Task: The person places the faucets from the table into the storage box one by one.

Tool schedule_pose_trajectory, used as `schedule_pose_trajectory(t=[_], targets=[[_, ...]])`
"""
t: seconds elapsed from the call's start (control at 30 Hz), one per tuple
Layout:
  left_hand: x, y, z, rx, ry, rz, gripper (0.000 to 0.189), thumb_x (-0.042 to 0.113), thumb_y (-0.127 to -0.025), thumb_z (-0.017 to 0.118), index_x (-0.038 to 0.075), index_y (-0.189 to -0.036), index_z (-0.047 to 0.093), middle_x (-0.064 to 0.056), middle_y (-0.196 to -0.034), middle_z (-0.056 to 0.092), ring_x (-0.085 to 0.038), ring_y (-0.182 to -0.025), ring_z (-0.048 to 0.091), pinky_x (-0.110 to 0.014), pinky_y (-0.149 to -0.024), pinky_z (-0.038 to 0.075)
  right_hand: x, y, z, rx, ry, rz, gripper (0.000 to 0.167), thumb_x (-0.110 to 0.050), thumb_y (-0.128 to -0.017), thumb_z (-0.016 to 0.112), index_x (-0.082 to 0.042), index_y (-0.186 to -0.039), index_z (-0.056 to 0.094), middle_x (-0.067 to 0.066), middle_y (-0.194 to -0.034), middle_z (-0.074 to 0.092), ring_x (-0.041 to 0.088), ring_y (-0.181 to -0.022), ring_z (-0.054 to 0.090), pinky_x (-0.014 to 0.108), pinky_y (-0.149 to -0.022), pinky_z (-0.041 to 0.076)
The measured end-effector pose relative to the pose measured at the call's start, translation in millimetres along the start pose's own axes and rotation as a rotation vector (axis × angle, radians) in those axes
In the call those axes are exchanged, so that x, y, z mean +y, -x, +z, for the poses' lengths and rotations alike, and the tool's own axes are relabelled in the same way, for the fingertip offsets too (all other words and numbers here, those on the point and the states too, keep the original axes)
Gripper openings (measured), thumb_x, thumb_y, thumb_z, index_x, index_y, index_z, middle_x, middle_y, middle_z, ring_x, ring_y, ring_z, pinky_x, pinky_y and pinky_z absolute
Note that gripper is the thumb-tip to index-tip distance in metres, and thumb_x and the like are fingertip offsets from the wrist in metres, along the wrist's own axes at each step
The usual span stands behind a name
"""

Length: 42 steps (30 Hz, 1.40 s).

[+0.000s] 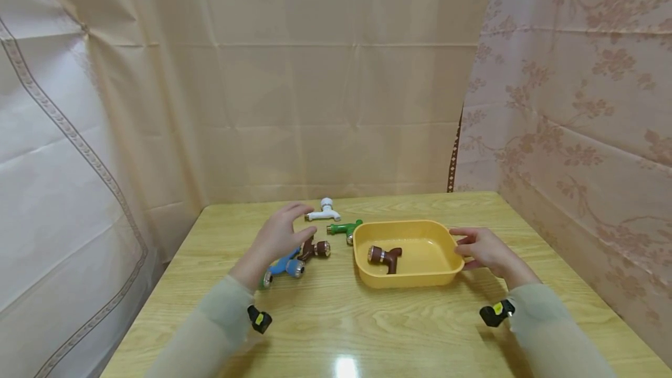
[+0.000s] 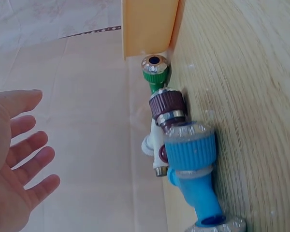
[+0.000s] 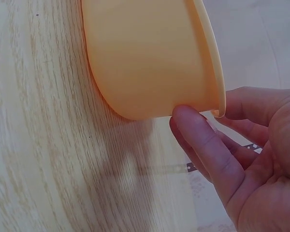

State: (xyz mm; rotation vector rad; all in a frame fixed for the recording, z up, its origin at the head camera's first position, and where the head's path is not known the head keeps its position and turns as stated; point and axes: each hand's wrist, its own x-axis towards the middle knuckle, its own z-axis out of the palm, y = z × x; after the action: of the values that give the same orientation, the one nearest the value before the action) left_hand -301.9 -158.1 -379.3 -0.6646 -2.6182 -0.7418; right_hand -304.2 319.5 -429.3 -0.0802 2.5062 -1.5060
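My left hand (image 1: 283, 231) hovers above a group of plastic taps, its fingers loosely spread and holding nothing. Below it are a blue tap (image 1: 286, 265) and a brown tap (image 1: 315, 248), lying close together; part of a green one (image 1: 267, 279) shows beside the blue. Further back lie a white tap (image 1: 326, 211) and a green tap (image 1: 343, 228). The right hand (image 1: 485, 251) grips the right rim of a yellow basin (image 3: 150, 53) with thumb and fingers. Another brown tap (image 1: 388, 257) lies inside that basin, towards its left.
Everything stands on a wooden table (image 1: 336, 319). A beige curtain (image 1: 336, 86) hangs behind its back edge, and a flowered curtain (image 1: 588, 92) hangs along the right. The green tap lies close against the basin's left side.
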Motion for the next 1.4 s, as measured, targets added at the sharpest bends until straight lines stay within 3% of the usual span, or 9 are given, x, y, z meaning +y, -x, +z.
schedule_pose_trajectory(t=[0.63,1.13,1.4], targets=[[-21.1,15.6,-20.4,-0.042,-0.036,-0.111,0.055,0.037,-0.095,0.074,0.017,-0.143,0.059,-0.008,-0.143,0.055,-0.035,-0.128,0.054,-0.057,-0.102,0.047,4.5,-4.0,-2.2,0.006,0.006,0.002,0.060,-0.002,-0.098,0.062,0.008,-0.152,0.037,0.034,-0.130,0.051,0.031,-0.099,0.067,0.046,-0.074,0.061],[-49.3,32.9,-28.3,-0.083,-0.030,-0.173,0.060,0.035,-0.094,0.075,0.012,-0.145,0.056,-0.016,-0.148,0.049,-0.042,-0.132,0.049,-0.062,-0.103,0.043,5.1,-3.1,-0.6,0.010,0.007,-0.002,0.060,-0.001,-0.098,0.063,0.009,-0.151,0.038,0.033,-0.129,0.052,0.030,-0.098,0.067,0.046,-0.073,0.061],[-62.6,43.2,-30.1,-0.098,-0.036,-0.190,0.061,0.033,-0.093,0.075,0.010,-0.146,0.055,-0.015,-0.146,0.051,-0.041,-0.131,0.050,-0.062,-0.103,0.043,4.0,-2.6,-0.7,0.012,0.002,-0.003,0.061,-0.001,-0.097,0.063,0.009,-0.151,0.037,0.033,-0.129,0.053,0.030,-0.097,0.067,0.046,-0.073,0.061]])
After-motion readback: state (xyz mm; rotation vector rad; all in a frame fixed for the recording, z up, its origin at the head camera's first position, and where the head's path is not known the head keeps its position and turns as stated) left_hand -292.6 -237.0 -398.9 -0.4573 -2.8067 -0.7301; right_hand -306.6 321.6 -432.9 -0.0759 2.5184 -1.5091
